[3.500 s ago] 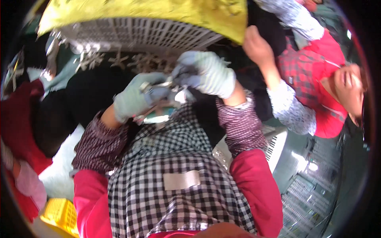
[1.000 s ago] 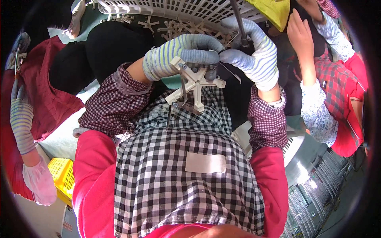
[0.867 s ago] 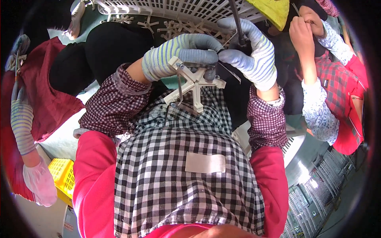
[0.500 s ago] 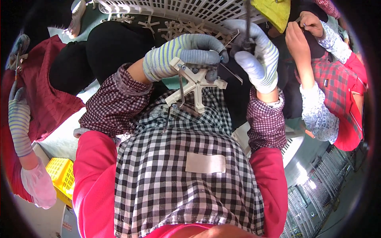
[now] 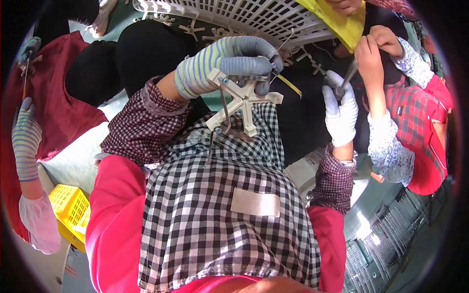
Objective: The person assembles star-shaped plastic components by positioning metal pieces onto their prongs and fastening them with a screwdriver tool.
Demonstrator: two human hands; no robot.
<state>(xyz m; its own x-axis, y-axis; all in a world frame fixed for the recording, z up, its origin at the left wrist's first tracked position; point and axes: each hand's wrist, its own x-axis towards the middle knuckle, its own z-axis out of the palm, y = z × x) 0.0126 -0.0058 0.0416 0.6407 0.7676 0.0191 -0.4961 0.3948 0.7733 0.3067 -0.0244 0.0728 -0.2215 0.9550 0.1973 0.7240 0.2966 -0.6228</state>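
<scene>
White in colour, the star-shaped piece (image 5: 245, 99) is held just above the centre of the frame, tilted over the checked apron (image 5: 220, 234), by the gloved left hand (image 5: 217, 66). Its fingers (image 5: 244, 67) are curled closed, and the upper part of the piece is gripped and partly hidden by them. Thin metal rods (image 5: 225, 107) are seen hanging from the left arms of the piece, and a narrow strip (image 5: 292, 86) is seen slanting away near the fingertips. Right of centre, well apart from the piece, the gloved right hand (image 5: 341, 119) is raised, its fingers bent around a grey tool (image 5: 349, 74); how tightly the tool is gripped cannot be told. At the top of the frame, a white crate (image 5: 234, 12) is partly covered by a yellow sheet (image 5: 337, 24), and similar white pieces (image 5: 192, 30) are scattered below it. At upper right, two bare hands (image 5: 372, 61) of a co-worker are held close together. At lower left, yellow baskets (image 5: 68, 202) are placed
</scene>
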